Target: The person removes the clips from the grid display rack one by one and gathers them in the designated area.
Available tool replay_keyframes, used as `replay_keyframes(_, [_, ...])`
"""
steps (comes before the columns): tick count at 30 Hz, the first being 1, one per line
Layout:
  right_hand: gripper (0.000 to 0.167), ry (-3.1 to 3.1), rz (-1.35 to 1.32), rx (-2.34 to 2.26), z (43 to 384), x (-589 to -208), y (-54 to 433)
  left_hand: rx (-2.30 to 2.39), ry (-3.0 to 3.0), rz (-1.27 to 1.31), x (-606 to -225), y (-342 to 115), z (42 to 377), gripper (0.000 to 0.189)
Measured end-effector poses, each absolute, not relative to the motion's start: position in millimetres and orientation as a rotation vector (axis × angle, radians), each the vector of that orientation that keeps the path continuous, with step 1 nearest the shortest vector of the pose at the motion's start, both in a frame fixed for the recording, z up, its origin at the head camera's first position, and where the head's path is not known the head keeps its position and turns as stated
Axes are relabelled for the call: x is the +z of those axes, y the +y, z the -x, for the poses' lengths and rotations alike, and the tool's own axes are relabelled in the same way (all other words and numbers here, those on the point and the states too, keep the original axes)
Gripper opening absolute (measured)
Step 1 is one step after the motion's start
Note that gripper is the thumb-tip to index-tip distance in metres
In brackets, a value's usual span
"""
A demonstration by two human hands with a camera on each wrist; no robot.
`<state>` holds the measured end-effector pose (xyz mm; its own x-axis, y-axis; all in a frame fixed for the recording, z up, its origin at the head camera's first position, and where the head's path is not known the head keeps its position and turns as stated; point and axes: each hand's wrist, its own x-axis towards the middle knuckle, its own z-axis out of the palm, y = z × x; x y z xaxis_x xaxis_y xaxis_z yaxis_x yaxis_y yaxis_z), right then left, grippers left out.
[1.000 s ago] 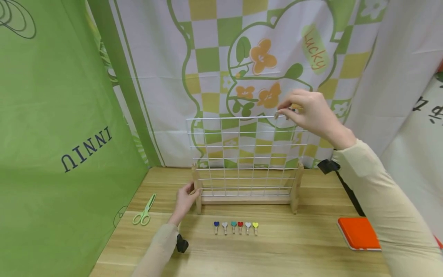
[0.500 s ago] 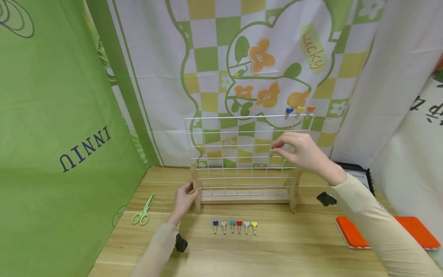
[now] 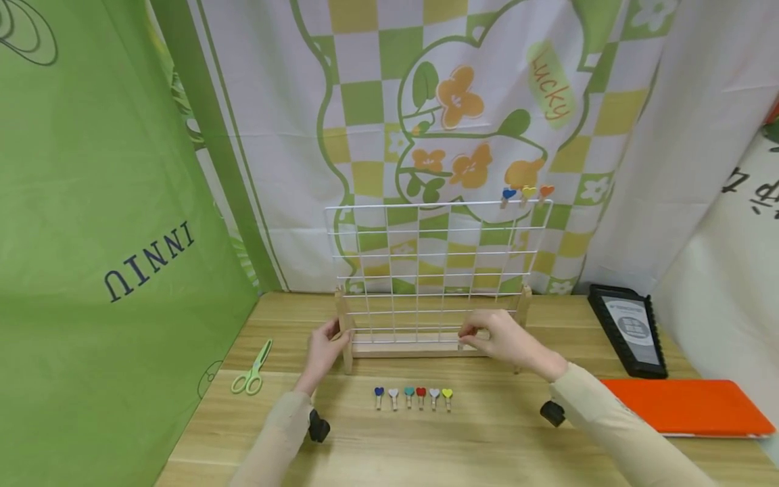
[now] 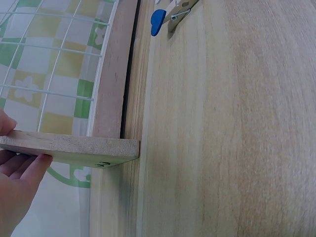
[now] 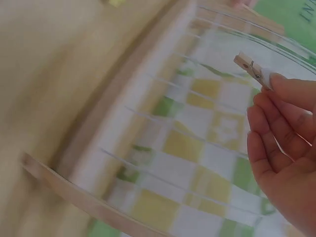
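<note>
My right hand (image 3: pixel 502 338) is low in front of the white wire grid (image 3: pixel 420 204), near its right side. Between thumb and forefinger it pinches a small wooden clothespin (image 5: pixel 251 68) by its whitish end. The left hand (image 3: pixel 324 352) grips the left wooden upright (image 4: pixel 74 148) of the grid's stand, thumb on one side and fingers on the other. Clothespins with a blue heart (image 3: pixel 508 194), a yellow heart (image 3: pixel 529 193) and an orange heart (image 3: pixel 547 191) are clipped on the grid's top bar at the right. Several more heart clothespins (image 3: pixel 421 399) lie in a row before the stand.
Light green scissors (image 3: pixel 252 370) lie on the wooden table (image 3: pixel 389 453) at left. To the right are an orange flat case (image 3: pixel 700 406) and a black-framed board (image 3: pixel 629 328). A patterned curtain (image 3: pixel 280 169) hangs close behind the grid.
My right hand has come down from the grid's top bar to its lower part, holding the clothespin. This uncovered the three clipped hearts and the black-framed board. The left hand stays on the upright.
</note>
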<state>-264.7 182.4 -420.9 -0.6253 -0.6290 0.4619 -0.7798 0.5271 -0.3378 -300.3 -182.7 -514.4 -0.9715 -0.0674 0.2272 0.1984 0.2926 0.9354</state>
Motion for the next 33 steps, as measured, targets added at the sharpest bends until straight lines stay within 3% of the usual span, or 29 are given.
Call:
replay_keyframes(12, [0.004, -2.646, -1.255, 0.928, 254, -491, 181, -1.758, -2.340, 0.104, -515, -183, 301, 0.044])
replay_keyframes(33, [0.009, -2.936, -1.173, 1.119, 260, -514, 184, -1.743, -2.336, 0.110, -513, -183, 300, 0.043])
